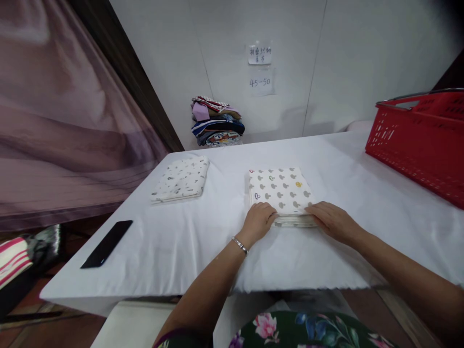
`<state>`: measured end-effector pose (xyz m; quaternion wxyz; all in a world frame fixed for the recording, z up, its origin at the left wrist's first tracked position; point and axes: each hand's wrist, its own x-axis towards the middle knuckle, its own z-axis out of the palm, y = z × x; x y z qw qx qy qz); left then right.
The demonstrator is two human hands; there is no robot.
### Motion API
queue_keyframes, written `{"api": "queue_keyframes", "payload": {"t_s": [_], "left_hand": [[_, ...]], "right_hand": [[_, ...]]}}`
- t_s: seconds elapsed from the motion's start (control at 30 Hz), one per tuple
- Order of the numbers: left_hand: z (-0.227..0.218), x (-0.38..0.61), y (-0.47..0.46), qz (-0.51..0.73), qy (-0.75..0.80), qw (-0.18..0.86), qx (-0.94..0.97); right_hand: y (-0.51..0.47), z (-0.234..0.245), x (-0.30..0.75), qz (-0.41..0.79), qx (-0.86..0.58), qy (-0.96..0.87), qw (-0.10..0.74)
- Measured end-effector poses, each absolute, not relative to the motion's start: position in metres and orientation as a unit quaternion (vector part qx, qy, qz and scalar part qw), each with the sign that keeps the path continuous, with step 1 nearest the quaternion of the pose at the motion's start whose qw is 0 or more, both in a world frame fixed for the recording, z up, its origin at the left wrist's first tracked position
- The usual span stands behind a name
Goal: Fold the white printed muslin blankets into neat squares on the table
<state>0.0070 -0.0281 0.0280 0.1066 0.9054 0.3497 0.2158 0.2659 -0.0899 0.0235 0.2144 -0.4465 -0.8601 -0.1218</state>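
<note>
A folded white cloth [277, 189] printed with grey mushroom shapes lies flat in front of me, a few of its shapes coloured yellow, green or purple. My left hand [258, 220] grips its near left corner, and a silver bracelet circles that wrist. At the near right corner, my right hand [331, 220] has its fingers closed on the same edge. Between the hands the layered near edge of the cloth shows. Farther left, apart from both hands, rests another folded white cloth [183, 178] with small dark prints.
The white-covered table [203, 256] carries a black phone [108, 244] at its left edge. A red plastic basket [416, 140] stands at the right. Behind the table is a stack of folded fabrics [218, 123] against the wall. A pinkish curtain [72, 106] hangs on the left.
</note>
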Motion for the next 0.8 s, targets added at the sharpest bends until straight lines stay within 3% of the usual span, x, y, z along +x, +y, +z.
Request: {"api": "queue_keyframes", "payload": {"t_s": [0.17,0.4,0.67,0.8], "left_hand": [[0.028,0.012,-0.031,0.176,0.356,0.052,0.916],[0.015,0.012,-0.042,0.175,0.347,-0.008,0.921],[0.026,-0.005,-0.047,0.285,0.352,0.108,0.885],[0.025,-0.01,-0.04,0.309,0.414,0.107,0.85]], "right_hand": [[-0.093,0.02,0.267,-0.1,-0.458,-0.859,0.208],[-0.109,-0.005,0.266,-0.097,-0.467,-0.837,0.269],[-0.106,0.011,0.262,-0.08,-0.466,-0.83,0.296],[-0.098,0.008,0.248,-0.107,-0.445,-0.855,0.244]]}}
